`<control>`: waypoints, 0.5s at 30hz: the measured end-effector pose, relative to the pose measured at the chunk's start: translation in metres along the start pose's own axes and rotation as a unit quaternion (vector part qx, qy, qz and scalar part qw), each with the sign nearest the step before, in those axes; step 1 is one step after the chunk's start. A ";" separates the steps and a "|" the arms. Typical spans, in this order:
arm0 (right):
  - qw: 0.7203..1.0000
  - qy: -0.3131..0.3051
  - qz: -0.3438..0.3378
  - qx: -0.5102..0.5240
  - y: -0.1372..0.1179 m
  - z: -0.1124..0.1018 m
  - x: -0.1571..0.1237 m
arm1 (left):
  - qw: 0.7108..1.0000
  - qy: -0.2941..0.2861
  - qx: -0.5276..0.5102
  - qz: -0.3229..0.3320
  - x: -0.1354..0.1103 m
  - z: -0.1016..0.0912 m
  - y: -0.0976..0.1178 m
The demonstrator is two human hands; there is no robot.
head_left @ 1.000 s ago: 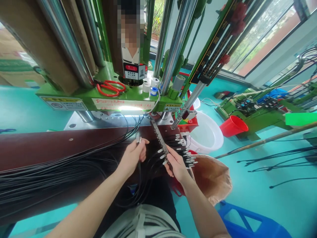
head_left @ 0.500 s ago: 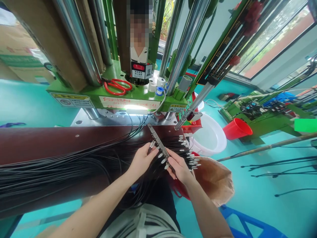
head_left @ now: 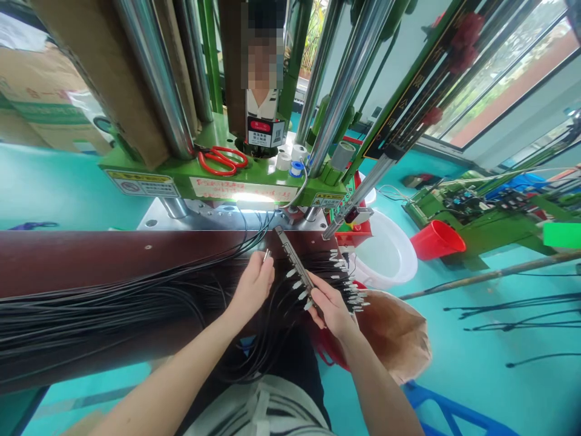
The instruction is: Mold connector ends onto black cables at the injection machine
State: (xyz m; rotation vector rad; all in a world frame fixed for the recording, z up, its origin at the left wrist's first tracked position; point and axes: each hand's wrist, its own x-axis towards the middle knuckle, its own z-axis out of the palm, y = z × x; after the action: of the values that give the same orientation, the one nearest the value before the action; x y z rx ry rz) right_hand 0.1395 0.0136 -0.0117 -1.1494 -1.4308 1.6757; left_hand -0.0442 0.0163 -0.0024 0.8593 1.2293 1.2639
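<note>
Red-handled scissors (head_left: 222,160) lie flat on the green machine ledge (head_left: 181,166), with white tape rolls (head_left: 290,158) just beside them. On the teal floor (head_left: 476,339) to the right: white plastic basin (head_left: 385,257), tipped red plastic bucket (head_left: 436,239), crumpled brown paper bag (head_left: 399,333), blue plastic stool (head_left: 447,409).

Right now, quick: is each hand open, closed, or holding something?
Left hand: closed, pinching a metal-tipped cable end.
Right hand: closed around the near end of the jig bar.

Cables (head_left: 113,303) crowd the bench (head_left: 91,254); press (head_left: 181,169) blocks beyond.
</note>
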 end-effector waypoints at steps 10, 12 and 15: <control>0.999 -0.026 0.015 -0.022 -0.006 -0.001 -0.001 | 0.993 -0.088 -0.023 -0.081 -0.001 -0.005 0.006; 0.999 -0.032 0.014 -0.030 -0.005 -0.002 -0.001 | 0.992 -0.092 -0.024 -0.084 0.000 -0.006 0.005; 0.998 -0.042 0.011 -0.052 -0.003 -0.003 -0.001 | 0.991 -0.096 -0.022 -0.088 0.002 -0.007 0.003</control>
State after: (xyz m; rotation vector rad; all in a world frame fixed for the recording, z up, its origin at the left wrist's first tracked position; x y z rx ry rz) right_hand 0.1429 0.0147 -0.0084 -1.1662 -1.5784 1.7006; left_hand -0.0523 0.0172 -0.0011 0.8021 1.0939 1.0379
